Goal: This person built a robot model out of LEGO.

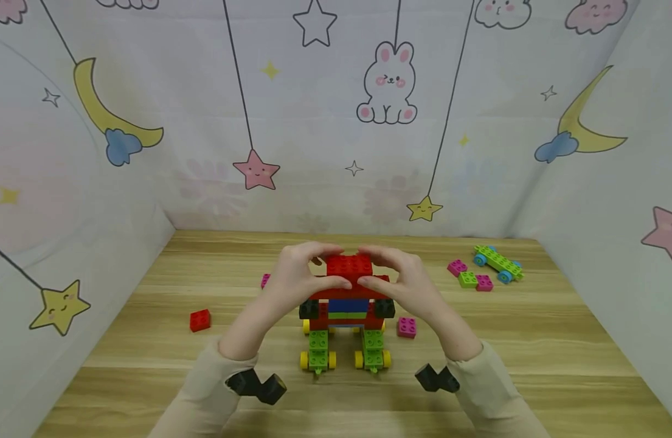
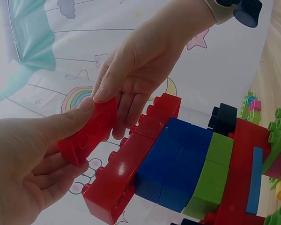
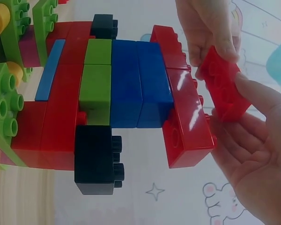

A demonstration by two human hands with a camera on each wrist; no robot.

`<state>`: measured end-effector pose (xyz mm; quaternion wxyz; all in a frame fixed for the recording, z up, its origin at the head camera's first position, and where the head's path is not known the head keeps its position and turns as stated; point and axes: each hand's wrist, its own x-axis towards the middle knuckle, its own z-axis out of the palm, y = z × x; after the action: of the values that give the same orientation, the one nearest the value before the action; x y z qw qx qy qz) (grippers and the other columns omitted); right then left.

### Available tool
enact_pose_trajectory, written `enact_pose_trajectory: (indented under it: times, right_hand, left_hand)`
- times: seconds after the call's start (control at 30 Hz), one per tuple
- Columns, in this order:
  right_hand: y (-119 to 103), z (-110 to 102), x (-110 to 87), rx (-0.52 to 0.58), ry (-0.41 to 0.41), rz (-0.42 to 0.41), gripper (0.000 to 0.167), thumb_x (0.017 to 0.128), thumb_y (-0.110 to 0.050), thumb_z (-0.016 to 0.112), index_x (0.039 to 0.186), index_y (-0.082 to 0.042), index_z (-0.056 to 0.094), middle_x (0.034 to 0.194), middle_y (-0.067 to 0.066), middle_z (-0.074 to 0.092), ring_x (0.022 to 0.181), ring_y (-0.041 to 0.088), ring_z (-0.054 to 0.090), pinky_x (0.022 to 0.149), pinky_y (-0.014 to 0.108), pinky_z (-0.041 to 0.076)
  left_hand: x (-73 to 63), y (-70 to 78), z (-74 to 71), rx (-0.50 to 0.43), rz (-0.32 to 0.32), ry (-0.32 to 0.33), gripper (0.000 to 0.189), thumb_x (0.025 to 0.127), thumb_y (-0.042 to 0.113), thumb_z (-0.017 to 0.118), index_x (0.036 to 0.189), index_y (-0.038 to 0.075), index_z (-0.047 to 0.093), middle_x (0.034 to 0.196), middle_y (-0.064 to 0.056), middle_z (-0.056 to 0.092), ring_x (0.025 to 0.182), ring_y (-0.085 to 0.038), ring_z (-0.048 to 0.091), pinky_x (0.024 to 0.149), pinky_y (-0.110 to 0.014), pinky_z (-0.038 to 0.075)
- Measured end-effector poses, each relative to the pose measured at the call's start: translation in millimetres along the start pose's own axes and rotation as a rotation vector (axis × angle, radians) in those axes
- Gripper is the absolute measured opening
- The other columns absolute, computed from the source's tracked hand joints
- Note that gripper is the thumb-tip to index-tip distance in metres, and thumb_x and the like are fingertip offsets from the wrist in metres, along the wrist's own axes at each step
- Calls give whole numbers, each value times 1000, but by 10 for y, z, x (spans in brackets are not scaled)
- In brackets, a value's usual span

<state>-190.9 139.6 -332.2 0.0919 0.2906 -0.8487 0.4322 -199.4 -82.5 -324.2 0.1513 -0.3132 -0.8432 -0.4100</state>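
Note:
Both hands hold a red building brick point(image 1: 349, 265) by its two ends. My left hand point(image 1: 298, 267) pinches one end between thumb and fingers, and my right hand point(image 1: 405, 278) pinches the other. Just below it stands a block model, topped by a row of red bricks point(image 2: 112, 178). In both wrist views a gap shows between the held brick and that row. Under the row come blue bricks point(image 3: 126, 84), green bricks point(image 3: 96, 89) and a red layer with black bricks point(image 3: 94, 159) at its sides. Green wheeled bases point(image 1: 318, 351) with yellow wheels carry the model.
A loose red brick point(image 1: 200, 320) lies on the wooden table point(image 1: 149, 377) at left. A pink brick point(image 1: 407, 327) sits close to the model's right side. Further right are pink and green bricks point(image 1: 468, 280) beside a green wheeled base point(image 1: 498, 263) with blue wheels. Patterned cloth point(image 1: 325, 134) surrounds the table.

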Motion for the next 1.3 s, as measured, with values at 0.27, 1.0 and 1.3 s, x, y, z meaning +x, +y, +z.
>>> enact_pose_trajectory:
  times: [0.27, 1.0, 1.3]
  right_hand:
    - [37, 18, -9, -5, -11, 25, 38, 87, -11, 73, 122, -1, 65, 120, 15, 68, 110, 32, 64, 95, 51, 52]
    - [124, 73, -51, 52, -56, 99, 40, 89, -16, 72, 125, -1, 64, 123, 16, 67, 112, 34, 64, 77, 27, 59]
    - [141, 81, -49, 31, -65, 85, 42, 89, -17, 72, 126, 0, 63, 123, 15, 67, 111, 32, 65, 81, 33, 59]
  left_hand:
    - [-26, -34, 38, -4, -29, -58, 49, 75, 22, 84, 117, 3, 70, 107, -8, 73, 92, -20, 64, 81, -36, 56]
    - [-168, -221, 16, -40, -25, -134, 39, 88, 17, 72, 123, 1, 66, 122, -14, 68, 114, -30, 64, 93, -45, 54]
    - [-177, -218, 11, -40, -26, -129, 38, 89, 17, 71, 123, 1, 67, 121, -14, 69, 112, -29, 65, 91, -43, 55]
